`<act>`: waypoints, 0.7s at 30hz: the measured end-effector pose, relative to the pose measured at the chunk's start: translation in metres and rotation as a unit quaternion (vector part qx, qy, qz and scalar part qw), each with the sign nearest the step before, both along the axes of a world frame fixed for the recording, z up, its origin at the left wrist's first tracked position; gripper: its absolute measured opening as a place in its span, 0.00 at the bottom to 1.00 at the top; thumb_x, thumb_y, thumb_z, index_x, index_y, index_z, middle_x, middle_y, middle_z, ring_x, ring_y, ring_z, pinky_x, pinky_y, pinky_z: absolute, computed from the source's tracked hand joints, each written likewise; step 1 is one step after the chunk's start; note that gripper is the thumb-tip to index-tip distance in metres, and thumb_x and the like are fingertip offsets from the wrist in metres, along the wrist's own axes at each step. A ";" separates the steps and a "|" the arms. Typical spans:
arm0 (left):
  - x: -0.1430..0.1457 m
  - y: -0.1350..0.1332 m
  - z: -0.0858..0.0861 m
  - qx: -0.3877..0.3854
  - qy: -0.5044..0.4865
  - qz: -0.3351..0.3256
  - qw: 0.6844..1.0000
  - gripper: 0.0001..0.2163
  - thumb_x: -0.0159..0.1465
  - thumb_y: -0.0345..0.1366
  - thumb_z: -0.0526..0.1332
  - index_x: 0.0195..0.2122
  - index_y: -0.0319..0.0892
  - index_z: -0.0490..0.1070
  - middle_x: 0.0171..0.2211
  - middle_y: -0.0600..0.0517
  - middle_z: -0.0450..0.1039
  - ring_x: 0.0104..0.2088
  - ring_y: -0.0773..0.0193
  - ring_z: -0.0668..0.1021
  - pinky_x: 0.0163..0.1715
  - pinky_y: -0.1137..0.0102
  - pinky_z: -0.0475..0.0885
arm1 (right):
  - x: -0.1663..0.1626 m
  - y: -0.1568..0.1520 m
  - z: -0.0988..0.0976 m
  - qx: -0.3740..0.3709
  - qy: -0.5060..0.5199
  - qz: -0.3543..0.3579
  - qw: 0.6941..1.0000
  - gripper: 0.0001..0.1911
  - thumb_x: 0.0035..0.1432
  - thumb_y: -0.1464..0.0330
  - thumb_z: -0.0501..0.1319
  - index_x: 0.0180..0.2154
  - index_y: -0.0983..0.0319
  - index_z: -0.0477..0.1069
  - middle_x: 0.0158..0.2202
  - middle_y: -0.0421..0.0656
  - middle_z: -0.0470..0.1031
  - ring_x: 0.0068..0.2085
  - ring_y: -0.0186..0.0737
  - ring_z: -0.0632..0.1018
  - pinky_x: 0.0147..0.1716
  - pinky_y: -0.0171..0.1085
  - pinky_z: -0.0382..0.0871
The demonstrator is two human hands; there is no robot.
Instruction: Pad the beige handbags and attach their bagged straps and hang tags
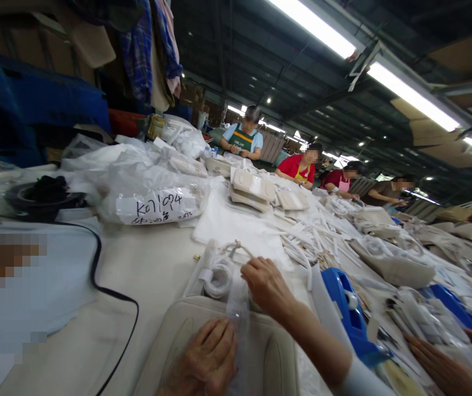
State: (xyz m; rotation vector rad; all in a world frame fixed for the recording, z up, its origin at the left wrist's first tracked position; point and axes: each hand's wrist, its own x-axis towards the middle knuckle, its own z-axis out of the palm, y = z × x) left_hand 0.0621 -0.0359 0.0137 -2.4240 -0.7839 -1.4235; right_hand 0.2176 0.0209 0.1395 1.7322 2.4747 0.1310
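Observation:
A beige bag (256,346) with padded panels lies in front of me. A clear plastic strip (239,308) runs down its middle, over the top edge. My left hand (209,355) rests on the bag, its fingers together and bent at the strip's left edge. Higher up, my right hand (267,286) is closed, fingertips pinched at the strip's upper end. Beside it lies a coiled white strap or cord (218,279), held by a white wrap. A thin beige handle or cord (236,246) curves above the coil. Both thumbs are mostly hidden.
A plastic-wrapped bundle with handwriting (159,206) lies at left, near a dark bowl (42,201). Stacked beige pieces (252,187) and loose white strips stand ahead. Blue bins (349,308) are on the right. A co-worker's hand (446,363) is at lower right; several people work beyond.

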 end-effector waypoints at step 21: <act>-0.030 0.056 0.099 -0.522 -0.010 0.169 0.836 0.21 0.60 0.43 0.57 0.46 0.29 0.70 0.47 0.35 0.72 0.49 0.49 0.74 0.50 0.61 0.68 | 0.054 -0.094 -0.100 0.261 0.398 -0.028 0.879 0.14 0.55 0.63 0.59 0.44 0.47 0.73 0.51 0.47 0.72 0.54 0.54 0.71 0.53 0.52 0.62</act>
